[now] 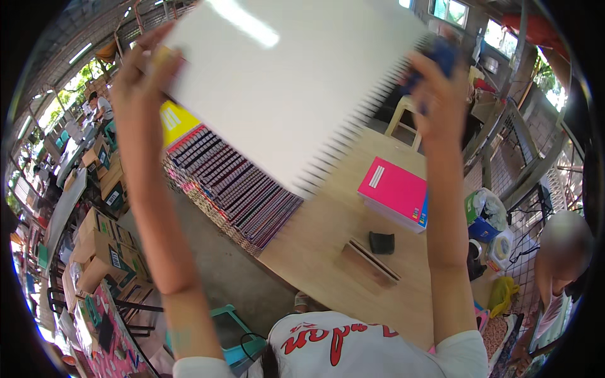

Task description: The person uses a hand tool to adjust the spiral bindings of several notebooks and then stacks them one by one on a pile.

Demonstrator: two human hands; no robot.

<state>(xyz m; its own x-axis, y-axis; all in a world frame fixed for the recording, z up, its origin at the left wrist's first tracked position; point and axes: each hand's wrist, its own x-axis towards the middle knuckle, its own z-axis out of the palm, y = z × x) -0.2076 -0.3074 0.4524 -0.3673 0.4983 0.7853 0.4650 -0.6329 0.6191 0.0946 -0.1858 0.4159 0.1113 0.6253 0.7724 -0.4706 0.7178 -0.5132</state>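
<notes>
In front of me a large spiral-bound notebook (271, 94) is raised, tilted, with a plain white side showing and its dark wire coil along the right edge. My left hand (142, 75) is closed on its left edge; a small yellow and pink patch shows by the fingertips, too blurred to name. At the coil's upper end, my right hand (435, 94) is closed around a blurred dark-blue object (441, 58). Whether those fingers also touch the notebook I cannot tell. Below it, several spiral notebooks (233, 183) lie in a long stack, coils outward, at the table's left edge.
On the wooden table (315, 252) are a stack of pink-covered books (397, 189), a small dark block (381, 243) and a narrow wooden piece (372, 261). Cardboard boxes (101, 252) and a teal stool (233, 327) stand left. Another person (554, 283) is at the right.
</notes>
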